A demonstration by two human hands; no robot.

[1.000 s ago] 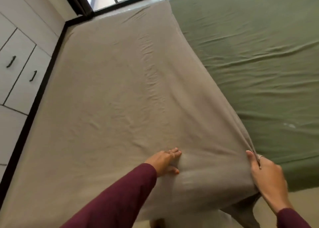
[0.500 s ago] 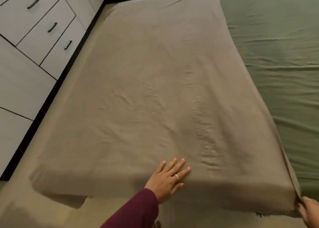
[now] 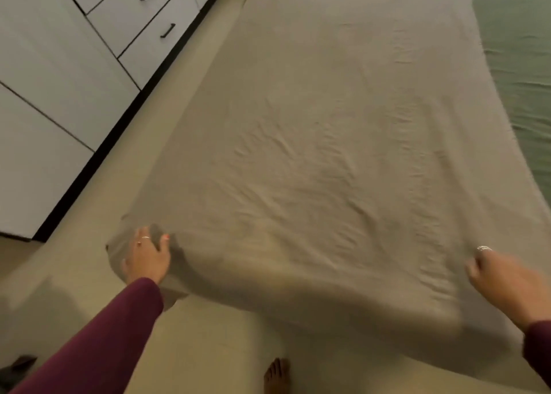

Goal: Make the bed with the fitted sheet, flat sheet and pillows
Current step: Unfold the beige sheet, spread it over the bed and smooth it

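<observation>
Change noted vs. a second ago: the left hand [image 3: 146, 256], which lay flat and spread on the beige flat sheet [image 3: 343, 143] near the middle of its near edge, now sits at the sheet's near-left corner, fingers curled into a bunch of cloth (grip looks firm, though blur limits certainty). The right hand [image 3: 496, 280], previously pinching the near-right corner where it was lifted off the green, now appears lower on the near-right edge; it is badly motion-blurred, so whether it pinches the cloth or only rests on it cannot be told.

Assessment: both near corners are now attended to, so the step in hand is prob. pulling the flat sheet taut and square along the foot of the bed. The sheet lies spread ahead of both hands, with wrinkles running diagonally between them; the near edge hangs over the bed's end.

The green fitted sheet [image 3: 518, 50] shows beyond the right hand, uncovered along that side, which suggests the flat sheet needs shifting or unfolding toward the right. No pillows in view.

Surroundings: white drawer units [image 3: 89, 50] w/ dark handles stand left of and beyond the left hand, across a strip of floor [image 3: 190, 334]. A bare foot [image 3: 277, 374] shows on the floor below and between the hands. Nothing visibly obstructs the pull; the hanging edge close to the foot is a minor trip risk.
</observation>
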